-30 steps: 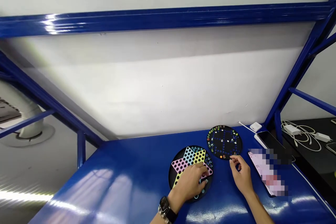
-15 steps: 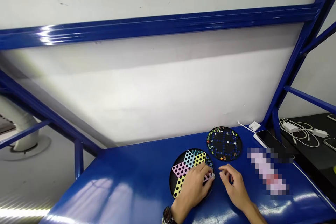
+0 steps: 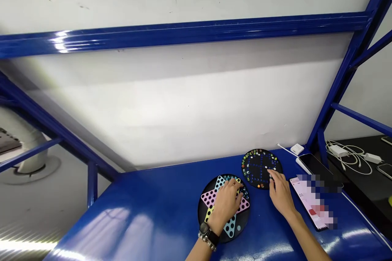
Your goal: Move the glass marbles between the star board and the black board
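A round black board (image 3: 204, 187) with a coloured star of holes lies on the blue table. My left hand (image 3: 226, 200) is over it, palm down. Its fingers are bent and apart, with thumb and index near the small bluish marbles (image 3: 245, 191) at the board's right edge. I see nothing held in it. On the black rim near me is a pale round spot (image 3: 239, 227). Farther off, my right hand (image 3: 280, 193) reaches onto a second round black board (image 3: 255, 167). Thumb and index stand slightly apart there around a pale marble or spot. Several coloured marbles line that board.
A phone with a lit pink screen (image 3: 303, 197), partly pixelated, lies to the right. Behind it are a dark phone (image 3: 317, 167) and a white charger (image 3: 297, 149). Blue frame posts (image 3: 332, 106) and a white wall (image 3: 183, 110) bound the blue table (image 3: 147, 204).
My right hand has moved away from beside the left hand, up and right onto the farther board. My left hand has shifted up and left, uncovering the star board's near points and the pale spot.
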